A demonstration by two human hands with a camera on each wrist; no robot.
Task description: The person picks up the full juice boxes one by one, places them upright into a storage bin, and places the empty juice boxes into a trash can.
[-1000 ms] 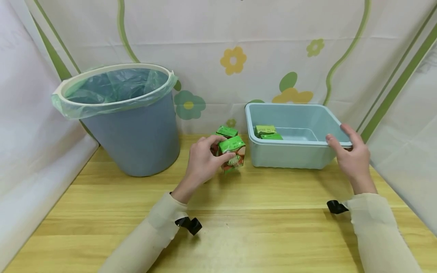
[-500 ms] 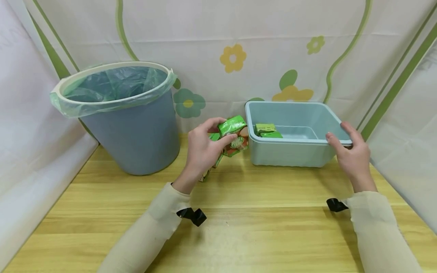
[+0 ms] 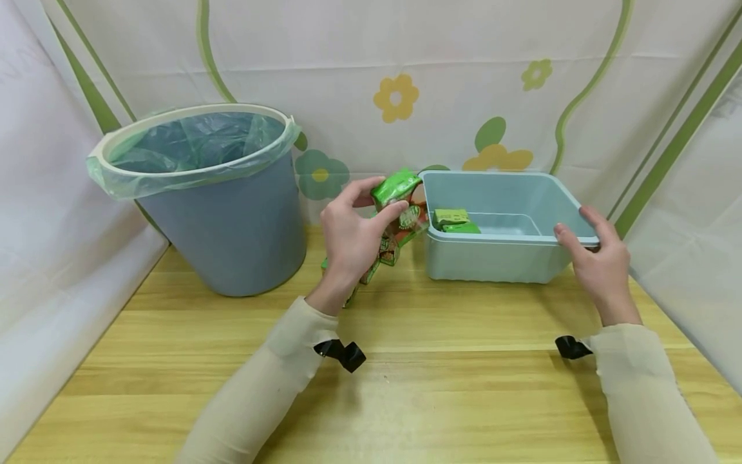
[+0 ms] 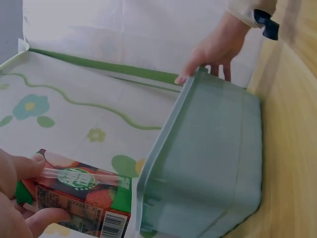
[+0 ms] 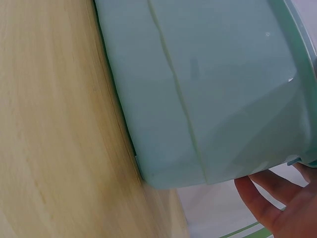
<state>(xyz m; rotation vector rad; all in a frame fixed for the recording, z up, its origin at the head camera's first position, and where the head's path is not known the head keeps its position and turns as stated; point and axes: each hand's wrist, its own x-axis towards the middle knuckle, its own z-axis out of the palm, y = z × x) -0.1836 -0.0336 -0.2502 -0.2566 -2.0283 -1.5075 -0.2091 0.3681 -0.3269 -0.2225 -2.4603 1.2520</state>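
My left hand (image 3: 350,235) pinches a juice box (image 3: 410,216) between thumb and fingers. It is held tilted in the air beside the left rim of a pale blue plastic bin (image 3: 493,263). In the left wrist view, the juice box (image 4: 81,191) shows red fruit print, green ends, a barcode and a wrapped straw on its side. More green-and-red cartons (image 3: 390,251) stand on the table, partly hidden behind my left hand. Two green-topped cartons (image 3: 460,228) are inside the bin at its left. My right hand (image 3: 603,270) grips the bin's right rim, thumb on the inner side.
A tall blue-grey trash can (image 3: 232,238) with a green liner bag stands at the left. The wooden table (image 3: 440,386) meets a white flower-print cloth (image 3: 348,96) at the back, with cloth on both sides.
My left hand has lifted the juice box off the table and carried it up and slightly right to the bin's left rim, uncovering cartons behind. My right hand stays on the rim.
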